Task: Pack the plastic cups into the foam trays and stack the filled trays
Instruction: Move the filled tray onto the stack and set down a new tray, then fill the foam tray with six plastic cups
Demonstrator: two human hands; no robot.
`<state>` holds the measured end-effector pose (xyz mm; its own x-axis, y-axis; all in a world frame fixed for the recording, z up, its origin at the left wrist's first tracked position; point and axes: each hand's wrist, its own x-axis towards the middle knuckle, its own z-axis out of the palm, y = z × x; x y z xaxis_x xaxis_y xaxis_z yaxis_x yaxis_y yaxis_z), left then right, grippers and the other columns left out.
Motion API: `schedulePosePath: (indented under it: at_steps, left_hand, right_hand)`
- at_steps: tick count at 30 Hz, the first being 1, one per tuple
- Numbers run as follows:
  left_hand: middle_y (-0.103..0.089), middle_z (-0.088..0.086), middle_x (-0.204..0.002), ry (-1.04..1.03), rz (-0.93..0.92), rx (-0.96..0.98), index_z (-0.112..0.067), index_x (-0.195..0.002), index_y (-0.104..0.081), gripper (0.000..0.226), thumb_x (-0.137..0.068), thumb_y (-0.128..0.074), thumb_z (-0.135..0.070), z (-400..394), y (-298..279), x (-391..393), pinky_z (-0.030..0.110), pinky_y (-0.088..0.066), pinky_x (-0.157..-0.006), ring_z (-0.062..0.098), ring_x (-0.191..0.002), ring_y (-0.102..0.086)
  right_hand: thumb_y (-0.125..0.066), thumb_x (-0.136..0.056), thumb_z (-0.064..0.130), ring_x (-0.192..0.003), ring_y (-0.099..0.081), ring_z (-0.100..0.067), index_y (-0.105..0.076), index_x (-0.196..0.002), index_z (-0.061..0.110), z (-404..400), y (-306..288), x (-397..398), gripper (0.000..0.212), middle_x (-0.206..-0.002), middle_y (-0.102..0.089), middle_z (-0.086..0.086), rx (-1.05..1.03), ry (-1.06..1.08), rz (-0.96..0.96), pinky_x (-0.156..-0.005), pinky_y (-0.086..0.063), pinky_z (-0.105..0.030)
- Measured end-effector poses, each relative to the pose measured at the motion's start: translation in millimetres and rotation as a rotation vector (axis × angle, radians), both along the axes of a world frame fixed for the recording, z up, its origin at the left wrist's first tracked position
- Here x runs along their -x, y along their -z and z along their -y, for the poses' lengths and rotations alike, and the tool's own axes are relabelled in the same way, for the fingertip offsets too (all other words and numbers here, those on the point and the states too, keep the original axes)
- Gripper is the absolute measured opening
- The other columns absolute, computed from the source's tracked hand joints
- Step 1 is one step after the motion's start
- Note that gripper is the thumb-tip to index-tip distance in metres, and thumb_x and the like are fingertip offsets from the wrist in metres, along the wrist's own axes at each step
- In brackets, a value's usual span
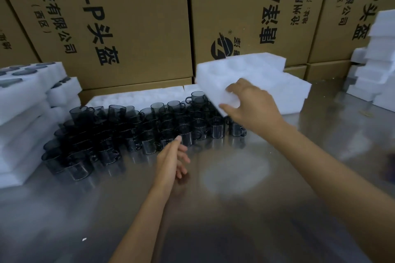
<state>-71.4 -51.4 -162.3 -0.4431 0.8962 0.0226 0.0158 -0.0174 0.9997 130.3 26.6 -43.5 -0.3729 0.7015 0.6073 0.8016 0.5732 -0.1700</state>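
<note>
Several dark see-through plastic cups (136,130) with handles stand packed together, some stacked, on the steel table (213,209) left of centre. My right hand (250,102) grips the near edge of an empty white foam tray (239,72), which is tilted and lifted above the rightmost cups. The tray is blurred. My left hand (173,160) hovers just in front of the nearest cups with fingers apart and holds nothing. A stack of foam trays with cups in them (23,100) stands at the left edge.
Tall cardboard boxes (132,28) wall off the back of the table. More white foam trays lie flat behind the cups (139,95) and under the lifted one (297,96). A pile of empty foam trays (378,64) stands at the far right.
</note>
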Motion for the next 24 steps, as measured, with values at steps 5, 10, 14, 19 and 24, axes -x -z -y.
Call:
schedulePosePath:
  at_steps: [5, 10, 14, 19, 24]
  left_hand:
    - [-0.069, 0.020, -0.114, 0.108, 0.396, -0.048, -0.017, -0.130, -0.048, 0.067, -0.084, -0.048, -0.066, 22, -11, 14, 0.042, -0.055, -0.089, 0.034, -0.095, -0.069]
    - [-0.070, 0.004, -0.093, 0.196, 0.423, -0.031, -0.011, -0.111, -0.061, 0.033, -0.087, -0.068, -0.033, 48, -9, 19, 0.032, -0.052, -0.069, 0.022, -0.084, -0.068]
    - [-0.041, -0.008, -0.064, 0.038, 0.182, 0.052, -0.019, -0.066, -0.043, 0.023, -0.080, -0.061, -0.014, 57, -8, 21, 0.028, -0.040, -0.066, 0.013, -0.068, -0.046]
    - [-0.058, -0.010, -0.063, -0.027, 0.112, -0.107, -0.021, -0.072, -0.062, 0.028, -0.086, -0.050, -0.001, 64, -8, 23, 0.021, -0.046, -0.054, 0.005, -0.057, -0.056]
    - [-0.075, -0.002, -0.090, -0.054, 0.117, -0.056, -0.022, -0.113, -0.072, 0.040, -0.086, -0.054, 0.000, 60, -11, 34, 0.023, -0.054, -0.060, 0.010, -0.072, -0.068]
  right_hand:
    - [-0.055, -0.093, 0.052, -0.092, -0.066, -0.033, -0.060, -0.120, 0.020, 96, 20, 34, 0.042, -0.116, -0.057, 0.000, 0.033, -0.123, 0.281, -0.066, -0.036, -0.036]
    - [-0.051, -0.097, 0.048, -0.063, -0.044, -0.026, -0.060, -0.107, 0.014, 150, 48, 62, 0.037, -0.102, -0.058, -0.003, 0.104, -0.296, 0.408, -0.052, -0.019, -0.034]
    - [-0.046, -0.098, 0.057, -0.087, -0.061, -0.020, -0.068, -0.120, 0.024, 162, 53, 66, 0.046, -0.103, -0.069, 0.003, 0.248, -0.399, 0.246, -0.068, -0.032, -0.032]
    - [-0.052, -0.094, 0.050, -0.072, -0.055, -0.008, -0.072, -0.101, 0.036, 141, 41, 61, 0.026, -0.089, -0.065, 0.012, 0.304, -0.355, 0.043, -0.065, -0.037, -0.029]
    - [-0.058, -0.093, 0.031, -0.104, -0.060, -0.018, -0.069, -0.117, 0.026, 53, 39, 44, 0.026, -0.120, -0.060, 0.003, 0.326, -0.124, -0.075, -0.088, -0.051, -0.037]
